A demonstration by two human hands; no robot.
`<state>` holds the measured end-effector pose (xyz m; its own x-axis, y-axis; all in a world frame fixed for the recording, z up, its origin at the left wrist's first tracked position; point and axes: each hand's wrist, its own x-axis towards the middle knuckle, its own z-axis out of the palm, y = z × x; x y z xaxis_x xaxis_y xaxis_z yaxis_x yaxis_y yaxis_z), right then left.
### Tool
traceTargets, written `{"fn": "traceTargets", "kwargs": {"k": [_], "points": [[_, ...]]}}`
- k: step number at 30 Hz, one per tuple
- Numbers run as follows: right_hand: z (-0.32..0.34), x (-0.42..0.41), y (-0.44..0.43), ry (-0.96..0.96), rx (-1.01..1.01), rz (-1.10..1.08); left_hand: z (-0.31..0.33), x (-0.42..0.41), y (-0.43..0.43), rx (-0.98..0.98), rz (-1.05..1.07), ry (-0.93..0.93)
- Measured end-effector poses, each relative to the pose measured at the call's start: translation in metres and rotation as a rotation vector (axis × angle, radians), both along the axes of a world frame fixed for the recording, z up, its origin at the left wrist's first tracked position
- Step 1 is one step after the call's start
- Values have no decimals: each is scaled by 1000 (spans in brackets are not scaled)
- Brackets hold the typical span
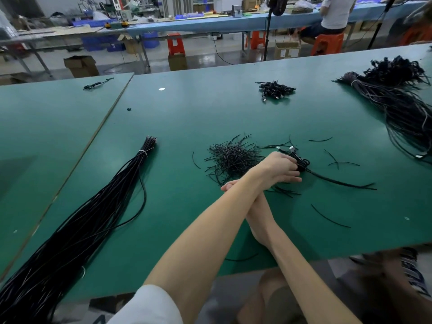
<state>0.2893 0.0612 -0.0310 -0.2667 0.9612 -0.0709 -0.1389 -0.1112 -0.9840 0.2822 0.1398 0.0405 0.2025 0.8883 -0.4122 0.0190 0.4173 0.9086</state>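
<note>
My arms are crossed over the green table (187, 118). My left hand (278, 168) reaches right over my right forearm, and its fingers grip a small coiled black cable (304, 163) with a plug end pointing away and loose tails trailing right. My right hand (230, 186) lies under the left forearm; only its fingertips show, near a heap of short black wire ties (231, 157). Whether it holds a tie is hidden.
A long tied bundle of black cables (93, 218) runs along the left. A small pile of coiled cables (274, 88) sits farther back, and a big cable bundle (402, 106) lies at the right. Stray ties (330, 216) are scattered nearby. A seated person (334, 12) works at a far bench.
</note>
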Motion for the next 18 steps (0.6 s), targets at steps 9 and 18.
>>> {"fn": "traceTargets", "kwargs": {"k": [9,18], "points": [[8,-1,-6,-127,119,23,1,-69,-4,159,263,-113],[3,2,-3,-52,164,46,2,-213,-43,362,411,1130]]}}
